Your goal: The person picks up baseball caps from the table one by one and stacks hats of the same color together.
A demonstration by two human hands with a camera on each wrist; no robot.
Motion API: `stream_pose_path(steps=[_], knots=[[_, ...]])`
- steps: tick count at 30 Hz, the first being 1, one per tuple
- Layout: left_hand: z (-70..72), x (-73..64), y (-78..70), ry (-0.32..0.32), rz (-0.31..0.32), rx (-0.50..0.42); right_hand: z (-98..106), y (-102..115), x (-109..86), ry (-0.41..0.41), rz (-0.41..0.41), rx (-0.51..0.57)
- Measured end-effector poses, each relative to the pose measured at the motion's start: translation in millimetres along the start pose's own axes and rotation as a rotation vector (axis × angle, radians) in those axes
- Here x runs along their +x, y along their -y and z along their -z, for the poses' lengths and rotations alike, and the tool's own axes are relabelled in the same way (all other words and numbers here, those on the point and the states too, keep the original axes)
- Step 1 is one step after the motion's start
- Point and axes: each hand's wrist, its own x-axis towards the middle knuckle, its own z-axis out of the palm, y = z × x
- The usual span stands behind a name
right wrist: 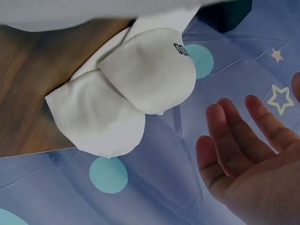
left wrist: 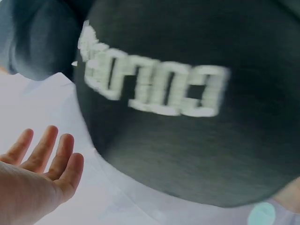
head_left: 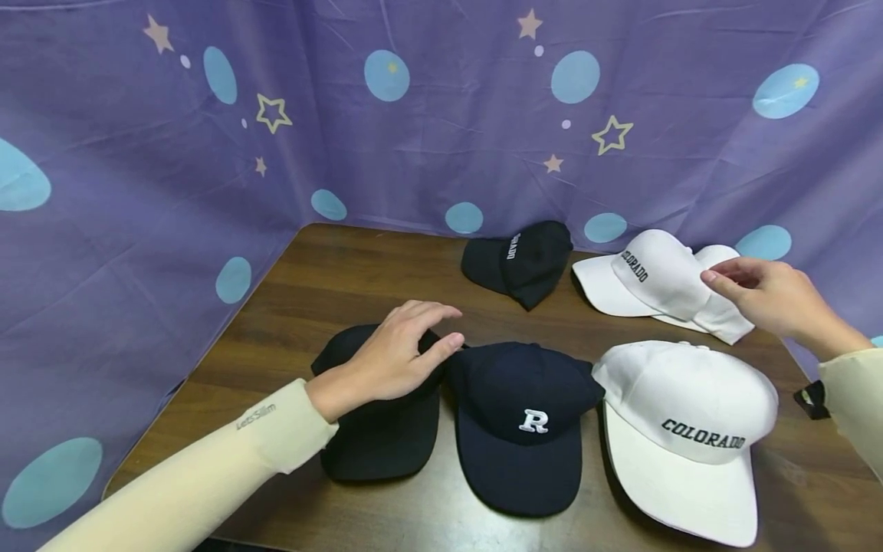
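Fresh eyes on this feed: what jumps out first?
In the head view, the large white COLORADO cap at the near right of the table stands out first. Next comes the navy R cap, just left of it, then the star-patterned purple curtain behind.

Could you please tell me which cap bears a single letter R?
The navy cap, front row, between the black cap and the white COLORADO cap; only it shows a lone R.
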Motion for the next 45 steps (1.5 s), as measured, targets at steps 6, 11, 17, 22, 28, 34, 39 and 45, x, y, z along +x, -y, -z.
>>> stream_pose_path(steps=[6,11,17,22,28,34,39,45], knots=[[-5.2,12.6,-15.6,0.011,-0.060,-0.023,1,-1,11.8,0.037,-0.024,0.019],[-10.8,24.3,-25.1,0.027,-0.094,-0.027,1,-2,21.7,0.063,-0.027,0.027],[-16.9,36.8,-35.3,0.052,-0.121,-0.018,-2,-5,31.4,0.080,-0.027,0.033],[-19.7,44.5,-42.5,0.067,-0.126,0.000,-7,-10,37.4,0.063,-0.025,0.040],[-22.1,50.0,-48.5,0.093,-0.119,0.008,-11,-15,41.1,0.090,-0.042,0.044],[-27.9,52.9,-51.2,0.108,-0.131,0.018,-14,-21,44.4,0.110,-0.066,0.040],[-32.0,54.3,-52.4,0.123,-0.135,0.030,-16,-25,46.9,0.127,-0.080,0.039],[-35.8,56.4,-56.1,0.141,-0.139,0.030,-17,-28,51.5,0.161,-0.105,0.018]])
